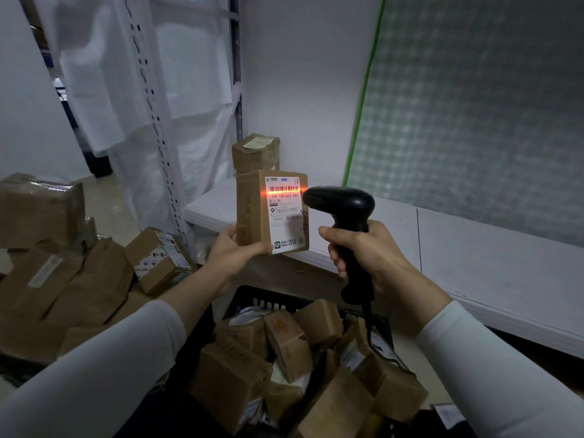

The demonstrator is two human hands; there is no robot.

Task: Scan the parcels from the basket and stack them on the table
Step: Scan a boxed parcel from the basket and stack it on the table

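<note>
- Above the black plastic basket (246, 298) of brown parcels, the left hand (232, 252) holds an upright brown cardboard parcel (251, 213), fingers (265, 248) curled under its lower edge.
- Right hand (369, 248) fingers wrap the black handheld scanner (339, 202); its red line crosses the parcel's white label (286, 216).
- Behind, a taped brown box (256, 151) stands on the white worktop (474, 248).

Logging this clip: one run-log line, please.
phase: scanning; left hand: holds parcel; right hand: grips scanner; beam on barcode; basket: holds more parcels
</note>
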